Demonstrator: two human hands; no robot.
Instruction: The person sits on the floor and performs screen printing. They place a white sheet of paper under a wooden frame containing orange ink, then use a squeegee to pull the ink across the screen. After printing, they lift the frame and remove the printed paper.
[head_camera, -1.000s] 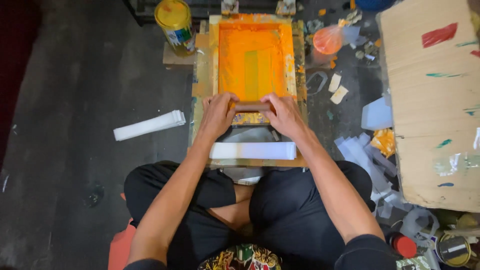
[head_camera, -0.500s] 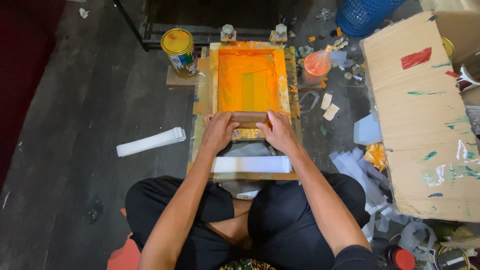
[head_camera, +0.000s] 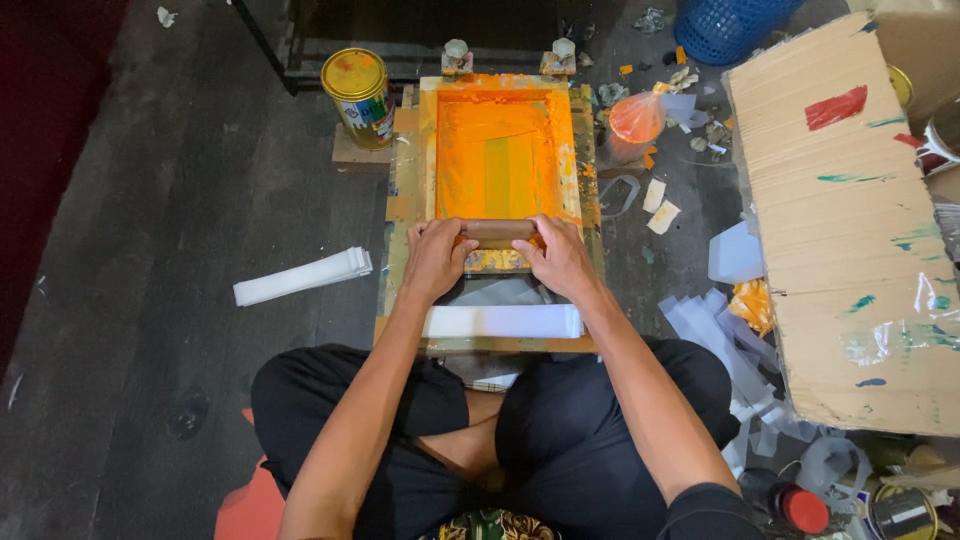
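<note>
Presently a brown wooden squeegee handle (head_camera: 497, 231) is gripped at both ends, the left hand (head_camera: 436, 258) at its left end and the right hand (head_camera: 558, 256) at its right, the fingers of each curled closed around it; it is held across the near end of the wooden printing frame with orange-inked mesh (head_camera: 500, 150), which lies flat on the dark floor (head_camera: 150, 200); the mesh far of the handle is covered in orange ink, paler down a central strip, so the stroke is judged to be at or close to its near end; whether a sheet lies under the frame cannot be told. Just near of the hands a white folded stack of strips (head_camera: 502, 321) lies across the frame's board; a second white stack (head_camera: 302, 277) lies well apart on the left; a yellow-lidded paint tin (head_camera: 357, 92) stands at the far left corner; a large ink-smeared cardboard sheet (head_camera: 850, 220) lies on the right, with pale paper scraps (head_camera: 715, 325) beside it.
</note>
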